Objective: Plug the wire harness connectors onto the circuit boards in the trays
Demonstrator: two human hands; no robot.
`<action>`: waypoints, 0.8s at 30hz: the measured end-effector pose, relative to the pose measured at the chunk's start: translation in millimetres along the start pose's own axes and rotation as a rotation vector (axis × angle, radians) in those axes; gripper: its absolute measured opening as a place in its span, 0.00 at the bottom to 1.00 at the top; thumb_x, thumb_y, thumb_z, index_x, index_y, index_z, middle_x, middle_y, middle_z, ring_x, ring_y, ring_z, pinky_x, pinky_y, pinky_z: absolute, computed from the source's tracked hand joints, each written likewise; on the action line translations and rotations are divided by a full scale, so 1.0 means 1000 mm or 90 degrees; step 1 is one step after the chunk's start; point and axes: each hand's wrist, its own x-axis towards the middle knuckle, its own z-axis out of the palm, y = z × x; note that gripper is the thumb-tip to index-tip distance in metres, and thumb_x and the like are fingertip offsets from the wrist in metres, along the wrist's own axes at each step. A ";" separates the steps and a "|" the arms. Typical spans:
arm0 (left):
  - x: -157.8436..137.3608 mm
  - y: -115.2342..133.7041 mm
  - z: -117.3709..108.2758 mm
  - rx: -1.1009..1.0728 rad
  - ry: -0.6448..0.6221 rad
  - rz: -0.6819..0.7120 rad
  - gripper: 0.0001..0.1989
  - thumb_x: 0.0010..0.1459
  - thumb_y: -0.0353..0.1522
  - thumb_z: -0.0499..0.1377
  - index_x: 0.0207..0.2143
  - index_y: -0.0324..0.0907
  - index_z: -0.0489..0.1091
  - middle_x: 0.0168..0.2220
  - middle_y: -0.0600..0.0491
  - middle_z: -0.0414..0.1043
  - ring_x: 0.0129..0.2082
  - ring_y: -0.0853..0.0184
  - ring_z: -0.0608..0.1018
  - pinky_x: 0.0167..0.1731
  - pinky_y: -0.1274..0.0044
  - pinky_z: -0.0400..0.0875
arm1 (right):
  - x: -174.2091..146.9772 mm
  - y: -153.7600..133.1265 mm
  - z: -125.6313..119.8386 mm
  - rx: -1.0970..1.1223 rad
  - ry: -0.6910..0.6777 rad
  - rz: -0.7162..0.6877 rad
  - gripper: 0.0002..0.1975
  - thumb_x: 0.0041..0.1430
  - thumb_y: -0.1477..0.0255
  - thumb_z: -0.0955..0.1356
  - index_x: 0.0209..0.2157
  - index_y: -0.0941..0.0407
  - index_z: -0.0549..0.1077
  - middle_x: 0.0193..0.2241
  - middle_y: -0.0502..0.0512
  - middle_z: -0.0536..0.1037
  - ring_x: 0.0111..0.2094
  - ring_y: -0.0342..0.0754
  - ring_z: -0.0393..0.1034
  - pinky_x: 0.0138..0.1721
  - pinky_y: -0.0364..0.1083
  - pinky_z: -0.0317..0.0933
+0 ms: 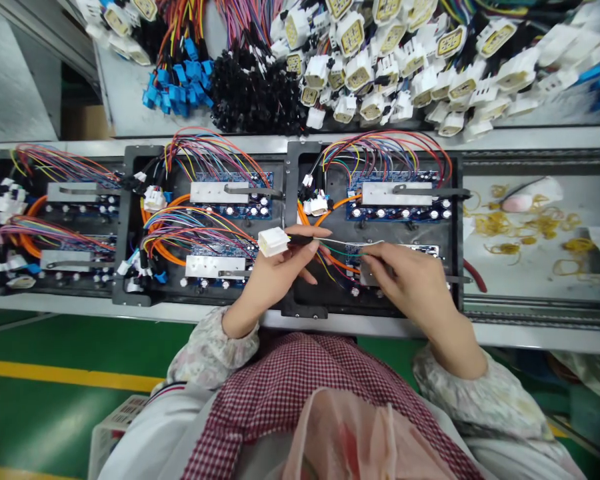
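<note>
My left hand (280, 270) is closed around the black sleeve of a wire harness, with its white connector (273, 241) sticking out past the fingers on the left. From there a white wire (347, 242) and a few coloured wires run right to my right hand (410, 273), whose thumb and fingertips are pinched on the wire ends. Both hands hover over the lower half of a black tray (323, 310). Under the right hand lies a lower circuit board, largely hidden. An upper circuit board (397, 195) with a metal strip and wires sits behind.
More black trays (205, 230) with wired boards stand to the left on the rail. Bundles of white connectors (360, 73), blue connectors (180, 80) and black connectors (257, 90) hang over the back shelf. Yellow rubber bands (510, 227) and a red-handled tool (475, 275) lie at right.
</note>
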 end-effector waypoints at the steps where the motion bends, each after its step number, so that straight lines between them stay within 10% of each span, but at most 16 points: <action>1: 0.000 0.000 0.000 -0.009 -0.007 -0.007 0.14 0.61 0.37 0.62 0.47 0.40 0.76 0.39 0.48 0.80 0.37 0.65 0.82 0.21 0.83 0.77 | 0.000 0.003 0.003 -0.005 -0.009 0.003 0.09 0.68 0.71 0.64 0.39 0.56 0.76 0.30 0.54 0.80 0.31 0.47 0.74 0.33 0.45 0.62; 24: 0.000 -0.008 -0.001 0.008 -0.019 0.065 0.15 0.63 0.33 0.60 0.51 0.43 0.75 0.52 0.46 0.78 0.42 0.64 0.83 0.22 0.85 0.76 | 0.002 0.008 0.012 -0.051 0.009 -0.022 0.10 0.67 0.71 0.65 0.38 0.57 0.78 0.29 0.53 0.81 0.29 0.47 0.75 0.30 0.44 0.61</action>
